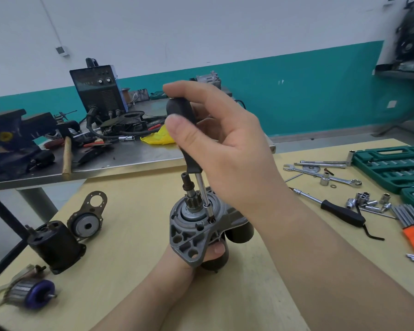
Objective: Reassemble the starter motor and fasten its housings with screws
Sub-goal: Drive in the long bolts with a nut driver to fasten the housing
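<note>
The right hand (225,144) grips one black-handled screwdriver (184,137), its steel tip on a screw (211,220) directly below. The left hand (208,252), lower still, curls around one upright grey cast-aluminium starter motor (189,235) above the pale wooden counter (134,187). Left of both hands lie three loose motor parts (55,247).

A pale wooden table (134,235) carries a black motor housing (55,247), an end plate (87,220) and an armature (31,292) at near left. At far right lie a green socket case (392,168), loose sockets (368,201), wrenches (320,174) and a black-handled driver (339,211). Beyond it, a steel bench (134,156) holds a vise (12,139), a welder (98,89) and a yellow rag (158,137).
</note>
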A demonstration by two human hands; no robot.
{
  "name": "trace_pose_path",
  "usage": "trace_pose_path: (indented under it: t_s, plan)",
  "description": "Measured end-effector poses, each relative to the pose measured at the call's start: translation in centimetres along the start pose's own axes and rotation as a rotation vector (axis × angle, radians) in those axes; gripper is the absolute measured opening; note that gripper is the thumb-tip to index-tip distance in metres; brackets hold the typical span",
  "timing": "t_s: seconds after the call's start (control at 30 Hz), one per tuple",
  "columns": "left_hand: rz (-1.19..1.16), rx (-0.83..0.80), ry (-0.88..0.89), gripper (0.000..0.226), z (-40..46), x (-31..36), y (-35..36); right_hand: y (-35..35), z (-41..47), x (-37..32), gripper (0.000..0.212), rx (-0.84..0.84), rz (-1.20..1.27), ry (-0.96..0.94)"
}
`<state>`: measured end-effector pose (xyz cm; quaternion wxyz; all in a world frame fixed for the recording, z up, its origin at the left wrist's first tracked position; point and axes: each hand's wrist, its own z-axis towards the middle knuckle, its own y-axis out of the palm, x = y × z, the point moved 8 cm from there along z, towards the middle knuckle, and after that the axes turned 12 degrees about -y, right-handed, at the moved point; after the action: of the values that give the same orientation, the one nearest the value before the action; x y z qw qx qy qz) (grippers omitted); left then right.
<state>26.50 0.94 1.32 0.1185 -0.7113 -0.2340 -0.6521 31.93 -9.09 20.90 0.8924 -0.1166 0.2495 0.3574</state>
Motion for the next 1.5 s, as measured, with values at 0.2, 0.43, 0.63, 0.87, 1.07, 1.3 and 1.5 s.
trace_pose_path:
  t_s: [0.2, 0.43, 0.63, 0.87, 1.07, 1.3, 1.5]
  plan:
    - [-0.204, 0.023, -0.148, 0.063, 0.6, -1.2, -0.1, 0.2, -0.1, 0.0, 0.032, -0.018, 0.038, 0.016]
    - [0.049, 0.035, -0.048, 0.107, -0.8, 0.8, 0.4, 0.0, 0.0, 0.1, 0.027, -0.007, 0.064, 0.009]
    - [0.005, 0.009, -0.124, 0.070, 0.8, -1.6, -0.5, 0.1, 0.0, -0.2, 0.034, -0.010, 0.006, -0.013]
    - [0.109, 0.047, 0.062, 0.070, 0.5, -0.4, -0.8, 0.1, -0.1, 0.2, 0.028, -0.002, 0.125, 0.025]
    - [0.131, 0.023, -0.023, 0.051, 0.3, -1.1, -0.6, -0.1, -0.1, -0.2, 0.035, 0.002, -0.020, -0.022]
    - [0.160, -0.025, 0.074, 0.106, 0.7, 0.0, 0.0, 0.2, -0.1, -0.1, 0.026, -0.025, 0.112, 0.030]
    - [0.179, 0.040, 0.125, 0.047, 1.7, -1.5, -2.0, -0.2, 0.0, -0.3, 0.033, 0.009, -0.063, -0.032]
